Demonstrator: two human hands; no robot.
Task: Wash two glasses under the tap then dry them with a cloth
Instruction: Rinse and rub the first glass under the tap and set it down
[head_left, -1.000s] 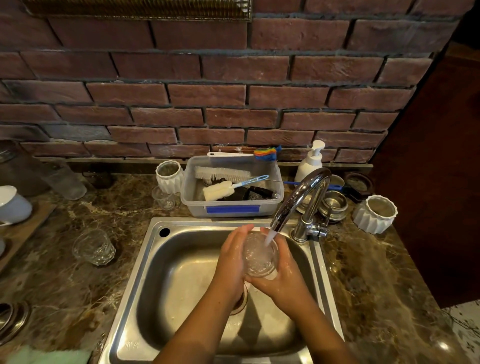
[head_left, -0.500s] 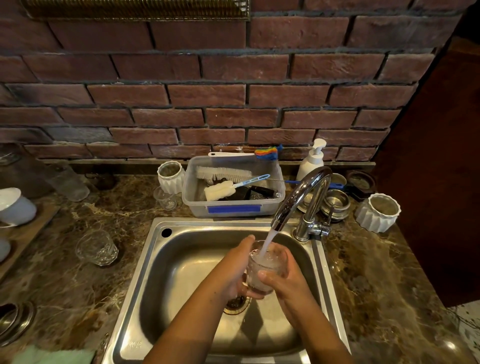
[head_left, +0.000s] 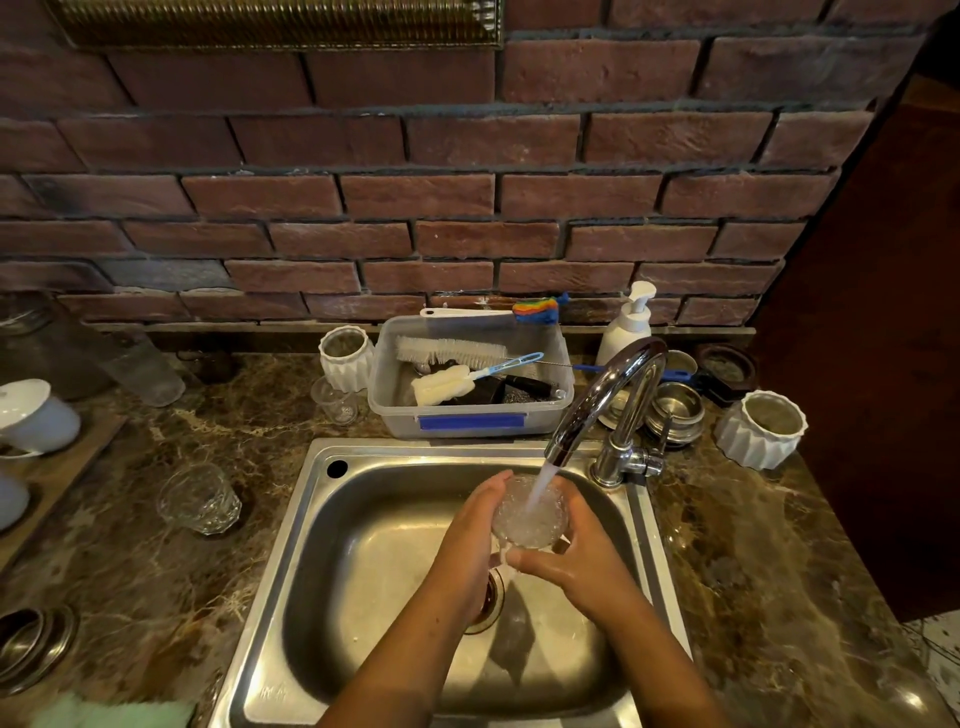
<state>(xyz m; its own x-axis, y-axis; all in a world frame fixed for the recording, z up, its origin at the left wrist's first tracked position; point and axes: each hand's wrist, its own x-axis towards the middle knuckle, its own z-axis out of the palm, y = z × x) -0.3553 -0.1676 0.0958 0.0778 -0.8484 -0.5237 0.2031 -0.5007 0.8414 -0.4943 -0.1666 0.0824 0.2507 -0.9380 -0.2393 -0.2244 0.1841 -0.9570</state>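
Note:
A clear glass (head_left: 529, 514) is held over the steel sink (head_left: 363, 499), its mouth up under the water running from the chrome tap (head_left: 608, 395). My left hand (head_left: 467, 545) cups its left side and my right hand (head_left: 576, 561) wraps its right side and base. Water fills and spills over the glass. A second faceted glass (head_left: 200, 499) stands on the marble counter left of the sink. A pale green cloth (head_left: 119, 714) lies at the bottom left edge, partly cut off.
Behind the sink a plastic tub (head_left: 470, 415) holds brushes. A soap pump bottle (head_left: 626, 325), steel bowls (head_left: 675, 413) and white ribbed pots (head_left: 761, 428) stand near the tap. A small glass (head_left: 337, 402) and white cups (head_left: 36, 415) are at the left.
The glass has turned from tilted back to mouth-up under the stream, and both hands have shifted slightly around it. The view has shifted a little.

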